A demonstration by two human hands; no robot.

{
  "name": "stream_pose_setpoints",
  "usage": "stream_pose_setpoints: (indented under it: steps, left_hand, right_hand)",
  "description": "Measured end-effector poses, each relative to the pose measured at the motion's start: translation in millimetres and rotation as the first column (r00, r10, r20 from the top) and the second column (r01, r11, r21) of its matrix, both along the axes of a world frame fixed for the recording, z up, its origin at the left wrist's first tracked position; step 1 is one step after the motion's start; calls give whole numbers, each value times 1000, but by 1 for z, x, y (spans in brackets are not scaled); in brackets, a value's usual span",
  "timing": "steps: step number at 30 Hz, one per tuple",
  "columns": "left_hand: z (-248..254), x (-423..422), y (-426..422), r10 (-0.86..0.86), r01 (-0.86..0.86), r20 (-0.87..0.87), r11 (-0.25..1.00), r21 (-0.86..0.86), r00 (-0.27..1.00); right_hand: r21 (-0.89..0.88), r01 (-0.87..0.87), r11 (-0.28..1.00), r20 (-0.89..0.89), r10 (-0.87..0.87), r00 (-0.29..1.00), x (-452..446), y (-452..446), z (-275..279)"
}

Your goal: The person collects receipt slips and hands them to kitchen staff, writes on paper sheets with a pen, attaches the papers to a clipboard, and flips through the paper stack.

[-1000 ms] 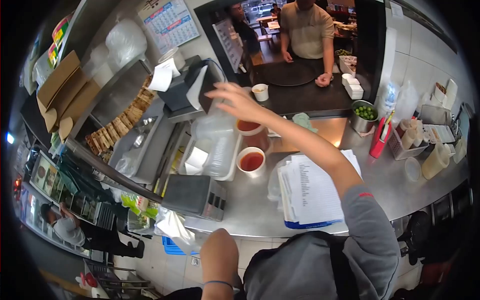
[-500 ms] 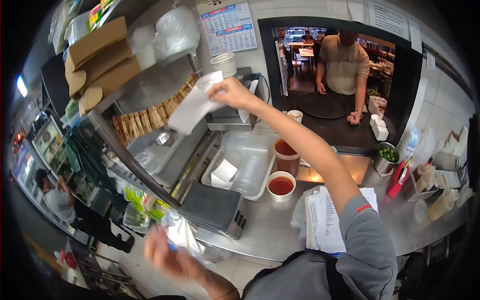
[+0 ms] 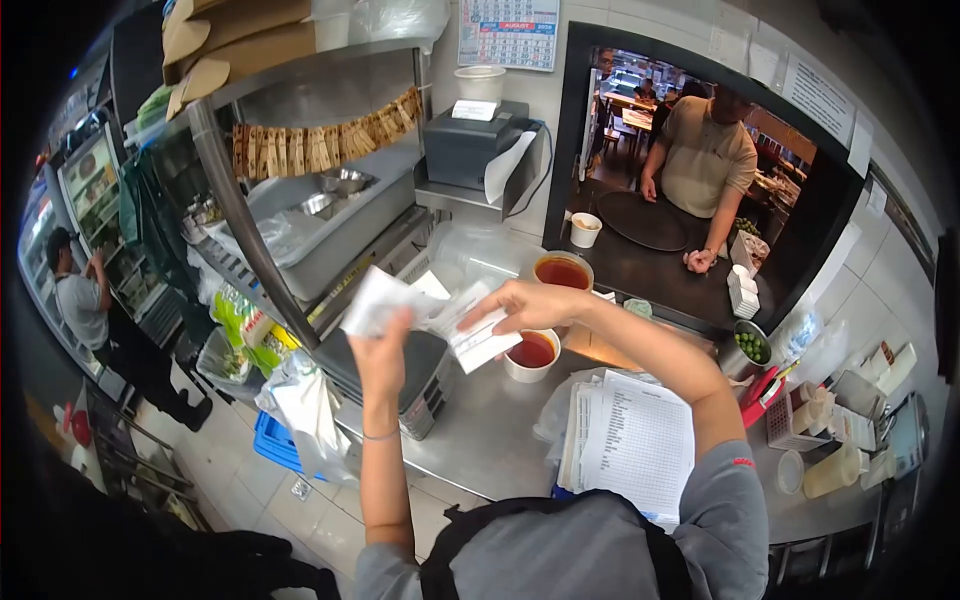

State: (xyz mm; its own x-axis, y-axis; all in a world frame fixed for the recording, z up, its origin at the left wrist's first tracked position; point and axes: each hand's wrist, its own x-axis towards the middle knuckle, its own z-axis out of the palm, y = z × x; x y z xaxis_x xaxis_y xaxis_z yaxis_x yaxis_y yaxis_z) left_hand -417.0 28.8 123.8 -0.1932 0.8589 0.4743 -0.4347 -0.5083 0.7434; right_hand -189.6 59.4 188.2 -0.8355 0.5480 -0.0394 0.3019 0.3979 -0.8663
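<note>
White paper slips are in both hands above the steel counter. My left hand [image 3: 382,350] is closed on one slip [image 3: 376,303], slightly blurred. My right hand [image 3: 525,303] pinches another printed slip [image 3: 482,345], close beside the first; whether the two are joined is unclear. Under my right hand stands a tub of red liquid [image 3: 533,352], and a larger tub of red liquid [image 3: 563,272] is behind it. A dark printer [image 3: 470,145] with paper in its top sits on a shelf beyond my hands.
A dark lidded box [image 3: 425,390] stands below my left hand. Printed sheets [image 3: 635,440] lie at the right. Behind the hatch ledge [image 3: 610,265], a person [image 3: 705,160] stands by a round black tray [image 3: 640,220]. Clothespins [image 3: 320,150] hang at the left.
My right hand has drawn a paper slip from the printer area down over the counter. My left hand has risen and now holds paper too. The view has shifted.
</note>
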Motion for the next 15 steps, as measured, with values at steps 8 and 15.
stream_pose_setpoints:
  steps: [8,15]
  left_hand:
    - [-19,-25,38,53,-73,-316,996,-51,947]
    - [-35,-14,39,-490,435,-181,857,-276,853]
  right_hand:
    - [-59,305,951,-371,-305,877,25,-6,-47]
    - [-88,365,927,-393,-369,842,26,-11,-57]
